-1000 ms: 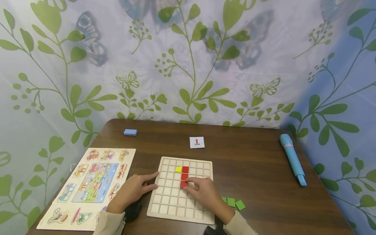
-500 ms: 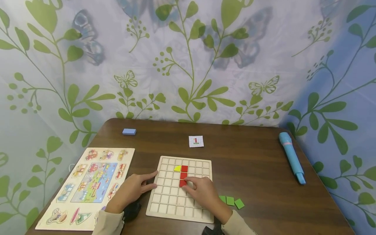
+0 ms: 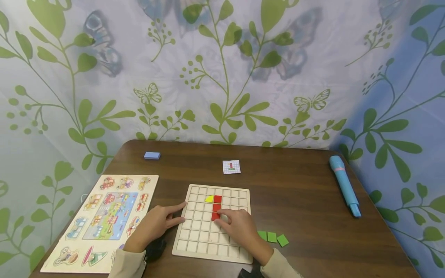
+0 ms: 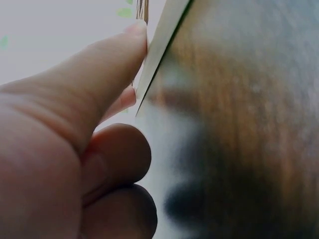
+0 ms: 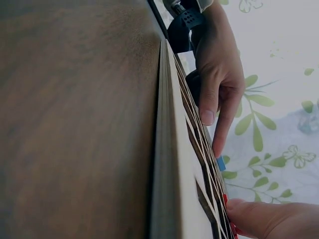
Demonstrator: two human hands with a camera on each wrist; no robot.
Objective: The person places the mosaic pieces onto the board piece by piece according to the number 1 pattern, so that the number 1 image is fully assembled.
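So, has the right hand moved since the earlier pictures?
No; against the small card, the right hand shows no clear shift, staying at the lowest red tile.

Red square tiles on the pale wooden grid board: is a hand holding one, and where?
The right hand seems to pinch the lowest red tile in the head view, by its edges.

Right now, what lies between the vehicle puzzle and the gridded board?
In the head view: the left hand, fingertips at the gridded board, its black wrist device, and brown tabletop.
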